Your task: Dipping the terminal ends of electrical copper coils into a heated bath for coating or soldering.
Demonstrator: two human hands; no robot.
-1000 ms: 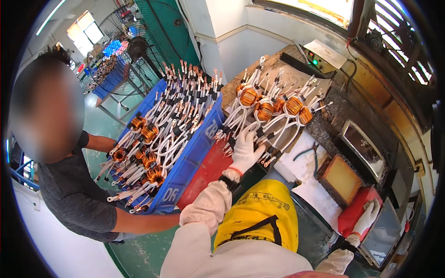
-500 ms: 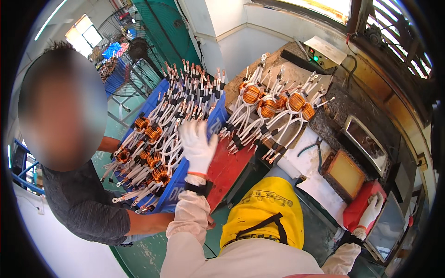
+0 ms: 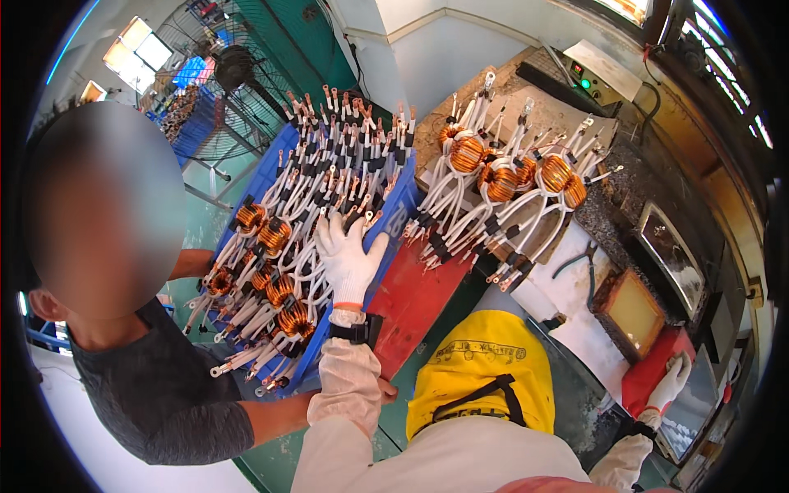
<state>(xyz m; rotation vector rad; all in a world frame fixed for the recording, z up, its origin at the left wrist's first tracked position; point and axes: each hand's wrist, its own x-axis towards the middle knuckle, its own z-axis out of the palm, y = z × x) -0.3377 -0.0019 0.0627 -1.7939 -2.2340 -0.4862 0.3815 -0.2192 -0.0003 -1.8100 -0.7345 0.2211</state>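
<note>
My left hand, in a white glove with a dark wrist strap, rests with fingers spread on the near right part of a blue crate. White cables with copper ring terminals and orange copper-wound toroid coils fill that crate. At the far right, my gloved right hand lies against a red object that I cannot identify; its fingers look stretched out. More cabled coils lie on the bench, right of the crate.
A co-worker stands at the left, arms on either side of the crate. A red board lies beside it. Blue-handled pliers, a framed yellowish block, a metal-rimmed trough and a control box are on the bench.
The view has shifted, so the bench appears farther right and the crate slightly lower. The co-worker leans nearer. My left hand stays at the crate, my right at the red object.
</note>
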